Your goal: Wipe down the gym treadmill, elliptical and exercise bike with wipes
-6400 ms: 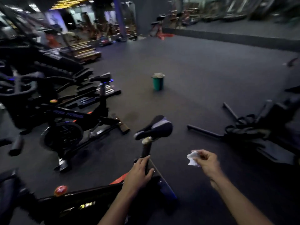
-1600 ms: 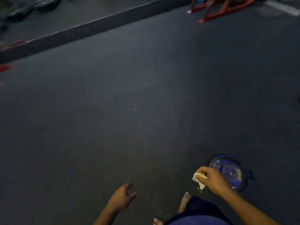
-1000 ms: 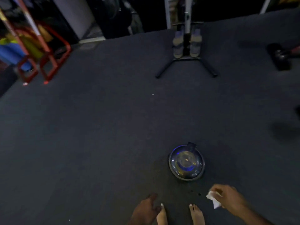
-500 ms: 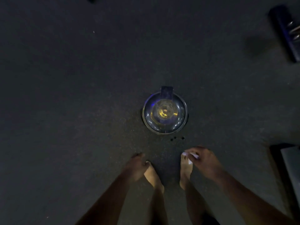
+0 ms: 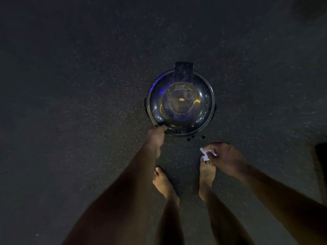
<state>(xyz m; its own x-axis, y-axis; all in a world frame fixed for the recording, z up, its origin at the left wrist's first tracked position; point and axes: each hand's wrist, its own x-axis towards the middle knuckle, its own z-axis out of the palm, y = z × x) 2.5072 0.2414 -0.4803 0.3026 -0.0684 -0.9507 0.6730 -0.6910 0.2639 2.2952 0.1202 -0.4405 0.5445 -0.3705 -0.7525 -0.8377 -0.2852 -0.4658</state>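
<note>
I look straight down at a round bin with a shiny domed lid [image 5: 180, 101] standing on the dark speckled floor; its hinge tab is on the far side. My left hand [image 5: 156, 137] reaches to the lid's near-left rim, and its fingers curl over that edge. My right hand [image 5: 224, 156] hovers above my right foot and pinches a crumpled white wipe [image 5: 207, 153], a short way from the bin's near-right side. No gym machine is in view.
My bare feet [image 5: 163, 183] stand just short of the bin. Three small dark spots [image 5: 194, 137] lie on the floor by the bin's near edge. A dark object [image 5: 321, 160] cuts in at the right edge.
My left hand has moved forward from beside my foot to the lid's rim. The bin looks larger and closer. My right hand still holds the wipe.
</note>
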